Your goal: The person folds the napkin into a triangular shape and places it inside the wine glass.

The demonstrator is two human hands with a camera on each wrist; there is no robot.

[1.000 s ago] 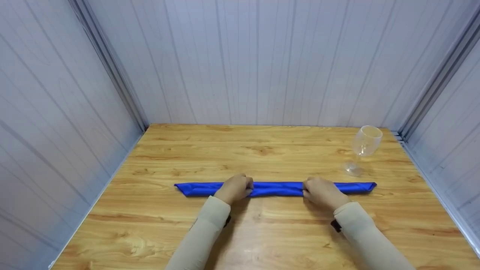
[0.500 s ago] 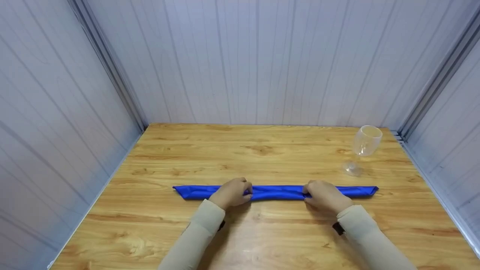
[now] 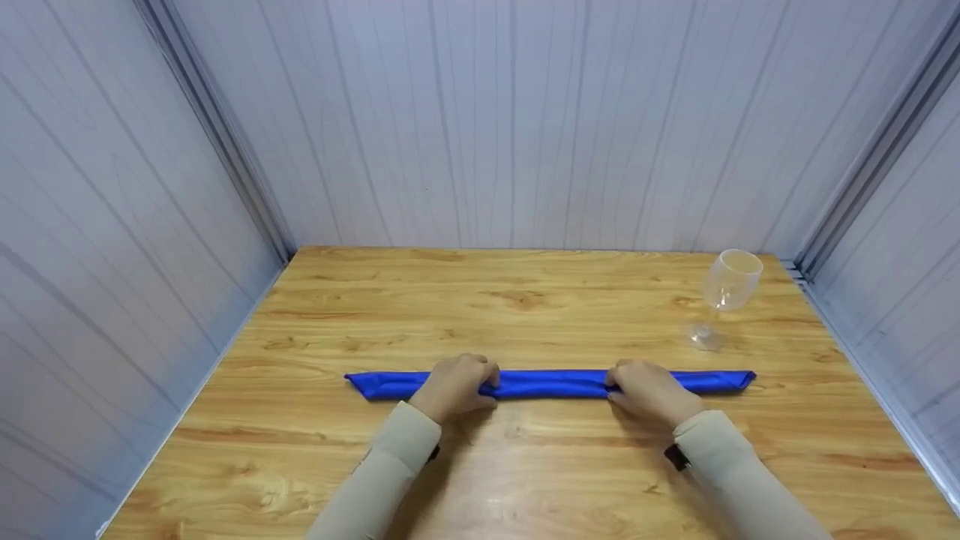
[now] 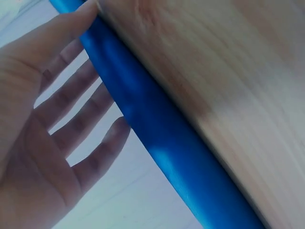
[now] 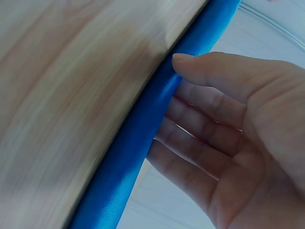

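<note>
A shiny blue cloth (image 3: pixel 555 383), rolled into a long narrow strip with slanted ends, lies across the wooden table. My left hand (image 3: pixel 454 386) straddles the roll left of its middle. In the left wrist view its thumb is at the near edge and its fingertips meet the far side of the blue cloth (image 4: pixel 143 114). Right of the middle, my right hand (image 3: pixel 651 391) holds the same roll. The right wrist view has that thumb pressed on the cloth (image 5: pixel 138 129), with the fingers curled behind it.
A clear stemmed wine glass (image 3: pixel 731 281) stands upright at the back right of the wooden table (image 3: pixel 480 307). Pale panel walls (image 3: pixel 480 127) enclose the table at the back and both sides.
The roll and both hands have come slightly nearer to me. My left hand has shifted a little left, its thumb and fingers spreading wider. The wine glass has stayed put.
</note>
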